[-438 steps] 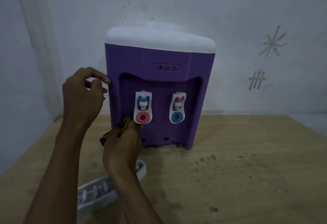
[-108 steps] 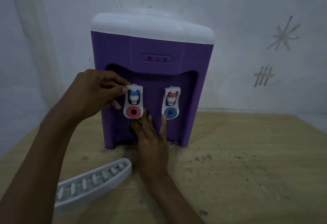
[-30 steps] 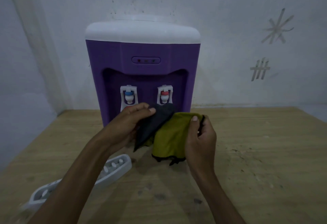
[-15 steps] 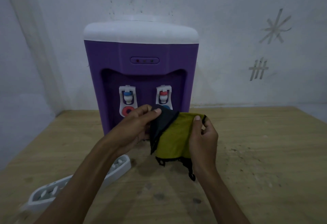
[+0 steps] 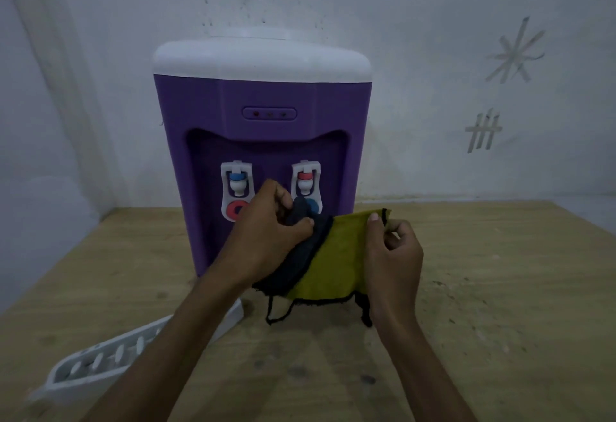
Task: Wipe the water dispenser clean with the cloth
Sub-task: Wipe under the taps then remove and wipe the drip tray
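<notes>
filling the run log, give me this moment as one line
stage: cloth held off dispenser | left hand: grips dark part | right hand: pinches yellow corner | drip tray: on table

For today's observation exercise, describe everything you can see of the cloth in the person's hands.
The cloth is soft fabric, yellow-green on one face and dark grey on the other, with a frayed black edge trailing loose threads below. It hangs spread in front of the purple water dispenser, above the wooden table. The left hand grips its bunched grey side; the right hand pinches the yellow-green top corner.
</notes>
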{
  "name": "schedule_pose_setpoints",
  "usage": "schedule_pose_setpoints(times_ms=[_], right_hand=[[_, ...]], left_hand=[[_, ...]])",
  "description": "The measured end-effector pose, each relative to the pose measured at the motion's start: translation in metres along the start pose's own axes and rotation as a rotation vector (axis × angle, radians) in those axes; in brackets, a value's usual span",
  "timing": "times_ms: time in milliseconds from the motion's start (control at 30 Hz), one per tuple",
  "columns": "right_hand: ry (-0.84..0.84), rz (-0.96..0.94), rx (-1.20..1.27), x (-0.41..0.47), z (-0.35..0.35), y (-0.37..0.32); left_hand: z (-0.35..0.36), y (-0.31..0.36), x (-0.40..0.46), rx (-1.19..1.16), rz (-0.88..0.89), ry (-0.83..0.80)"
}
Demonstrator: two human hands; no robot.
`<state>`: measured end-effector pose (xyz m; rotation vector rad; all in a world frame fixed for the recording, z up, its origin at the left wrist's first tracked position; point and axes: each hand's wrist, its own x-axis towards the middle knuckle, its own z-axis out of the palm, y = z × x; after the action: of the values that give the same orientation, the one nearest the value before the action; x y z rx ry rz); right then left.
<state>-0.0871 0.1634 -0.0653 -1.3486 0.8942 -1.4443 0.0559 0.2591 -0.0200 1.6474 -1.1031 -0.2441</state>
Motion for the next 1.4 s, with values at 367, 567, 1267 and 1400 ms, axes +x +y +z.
schedule_pose_setpoints(times_ms=[367,567,1267,1400], right_hand=[[-0.376,-0.27,-0.073,-0.022,0.009,-0.013],[-0.399,-0.509,-0.213,-0.016,0.006,-0.01],[-0.593,0.132,0.1,0.002,-0.01,-0.019],[-0.614,0.427,0.406,-0.002,-0.006,-0.023]], left_hand=[[0.025,-0.002,-0.011,0.152,0.104,0.051],[0.019,0.003,-0.007,-0.141,-0.061,-0.186],[0.004,0.007,0.002,-0.702,-0.272,-0.268],[-0.002,0.01,0.002,-0.753,-0.266,-0.309]])
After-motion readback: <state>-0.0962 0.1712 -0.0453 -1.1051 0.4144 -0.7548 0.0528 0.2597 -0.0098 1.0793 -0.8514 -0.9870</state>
